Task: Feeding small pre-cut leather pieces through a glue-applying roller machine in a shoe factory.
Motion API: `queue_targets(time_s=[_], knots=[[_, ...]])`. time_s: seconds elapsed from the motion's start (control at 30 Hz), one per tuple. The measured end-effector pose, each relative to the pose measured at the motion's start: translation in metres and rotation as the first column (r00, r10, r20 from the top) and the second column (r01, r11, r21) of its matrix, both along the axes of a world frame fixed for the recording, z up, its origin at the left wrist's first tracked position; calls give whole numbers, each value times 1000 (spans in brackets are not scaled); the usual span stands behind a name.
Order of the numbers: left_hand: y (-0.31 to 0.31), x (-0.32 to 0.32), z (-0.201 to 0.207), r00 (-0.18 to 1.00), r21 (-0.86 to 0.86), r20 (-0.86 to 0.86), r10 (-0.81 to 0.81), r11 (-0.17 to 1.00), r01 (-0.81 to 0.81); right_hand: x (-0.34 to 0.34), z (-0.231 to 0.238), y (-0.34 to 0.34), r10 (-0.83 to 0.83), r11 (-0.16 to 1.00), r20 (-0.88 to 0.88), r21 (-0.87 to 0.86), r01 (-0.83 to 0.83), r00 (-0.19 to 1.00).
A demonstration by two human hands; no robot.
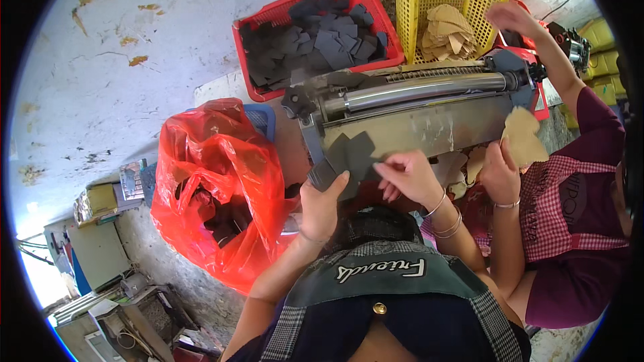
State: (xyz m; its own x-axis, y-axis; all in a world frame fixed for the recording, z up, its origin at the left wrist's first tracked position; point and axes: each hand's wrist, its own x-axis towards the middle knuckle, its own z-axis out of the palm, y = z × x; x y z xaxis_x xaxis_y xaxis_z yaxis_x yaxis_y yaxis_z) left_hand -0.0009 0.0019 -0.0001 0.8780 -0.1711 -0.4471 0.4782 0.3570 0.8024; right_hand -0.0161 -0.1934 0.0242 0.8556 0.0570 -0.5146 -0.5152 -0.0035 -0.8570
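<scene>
l hand (320, 204) & r hand (408, 175) both pinch dark grey cut pieces (349, 154) at roller machine (416, 104); red bag (218, 188) at 9 o'clock, red basket (255, 23) at 12

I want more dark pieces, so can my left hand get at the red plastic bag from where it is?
Probably yes. The left hand holds a dark grey piece right beside the red plastic bag, whose mouth gapes open toward it; nothing lies between them, though the grip is full.

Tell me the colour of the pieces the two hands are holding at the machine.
Dark grey pieces, held by the left hand and right hand; head view.
</scene>
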Motion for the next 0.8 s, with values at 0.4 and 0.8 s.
queue_targets(time_s=[0.4, 0.8], knots=[[-7, 4, 6, 998, 28, 58, -32, 999, 30, 6, -7, -5, -74, 994, -24, -78, 72, 997], [2, 1, 33, 959, -142, -43, -281, 952, 272, 155, 26, -33, 305, 724, 506, -673, 149, 807]])
